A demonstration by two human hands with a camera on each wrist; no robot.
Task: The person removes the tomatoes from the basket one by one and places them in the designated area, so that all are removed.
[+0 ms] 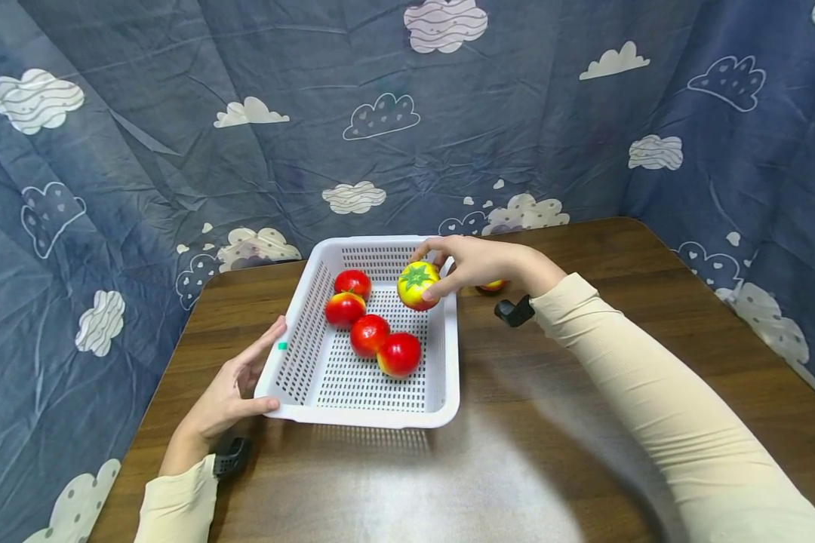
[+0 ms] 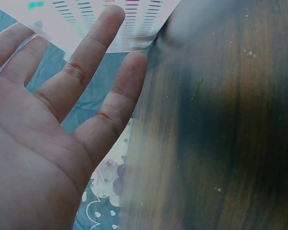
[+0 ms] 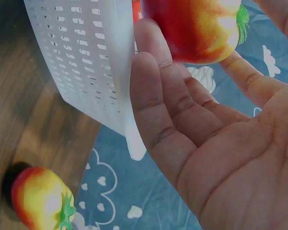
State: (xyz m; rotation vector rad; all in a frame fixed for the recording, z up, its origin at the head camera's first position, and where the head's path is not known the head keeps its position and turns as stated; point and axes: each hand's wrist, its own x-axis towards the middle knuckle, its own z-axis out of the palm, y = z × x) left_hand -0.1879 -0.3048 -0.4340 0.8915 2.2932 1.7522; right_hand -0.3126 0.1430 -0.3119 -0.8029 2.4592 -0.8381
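Note:
My right hand (image 1: 472, 264) pinches a red-and-yellow tomato (image 1: 414, 286) with a green star-shaped top, held above the right part of a white plastic basket (image 1: 451, 377). The right wrist view shows the same tomato (image 3: 197, 28) at the fingertips, beside the basket wall (image 3: 81, 52). Several red tomatoes, one of them a red tomato (image 1: 399, 354) near the front, lie on the basket's slotted floor. My left hand (image 1: 234, 385) touches the basket's left side, fingers spread along the rim and thumb at the near-left corner. In the left wrist view its fingers (image 2: 93, 57) look fairly straight.
Another red-and-yellow tomato (image 3: 41, 199) lies on the wooden table (image 1: 353, 483) to the right of the basket, mostly hidden behind my right hand in the head view. A blue cloud-patterned cloth (image 1: 299, 166) hangs behind the table and at its sides.

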